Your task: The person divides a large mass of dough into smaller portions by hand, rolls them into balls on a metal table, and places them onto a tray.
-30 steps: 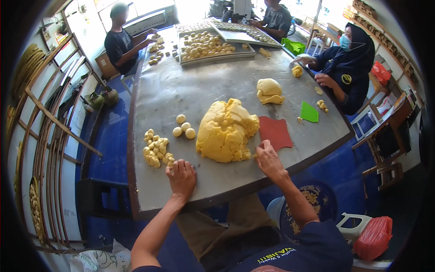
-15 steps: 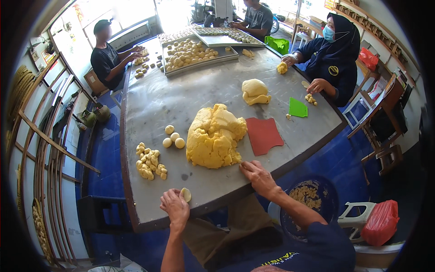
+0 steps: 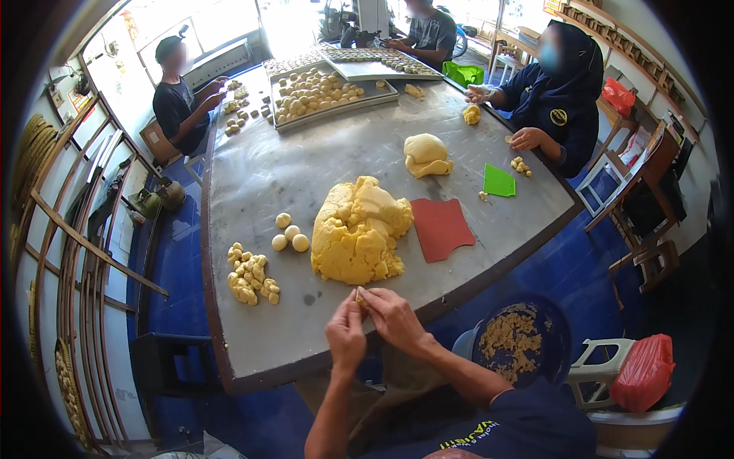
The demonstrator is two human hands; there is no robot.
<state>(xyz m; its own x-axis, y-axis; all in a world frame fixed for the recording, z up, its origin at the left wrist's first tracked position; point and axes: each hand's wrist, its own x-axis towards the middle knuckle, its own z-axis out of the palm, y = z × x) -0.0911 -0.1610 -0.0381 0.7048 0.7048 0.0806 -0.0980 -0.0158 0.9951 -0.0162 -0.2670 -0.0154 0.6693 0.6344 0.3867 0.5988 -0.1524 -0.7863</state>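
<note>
My left hand [image 3: 345, 333] and my right hand [image 3: 394, 321] meet over the steel table's [image 3: 267, 344] near edge, fingers closed together on a small dough piece [image 3: 360, 299], mostly hidden by them. Just beyond lies a large cracked yellow dough mound [image 3: 355, 233]. To its left are several smooth dough balls [image 3: 280, 242] and a heap of small irregular lumps [image 3: 246, 279]. A red flat scraper [image 3: 440, 229] lies right of the mound, with a paler dough lump [image 3: 424, 153] and a green scraper [image 3: 499, 180] farther back.
A co-worker [image 3: 558, 107] at right has hands by small dough pieces; two other people [image 3: 176, 107] work at the far end beside trays [image 3: 321, 99] of dough pieces. A blue tub [image 3: 520, 344] and stool [image 3: 592, 367] with red bag stand below right. Wooden racks [image 3: 76, 229] line the left.
My hands have come together below the large dough mound; the left moved rightward with a flattened dough piece, the right moved leftward. The view has shifted slightly.
</note>
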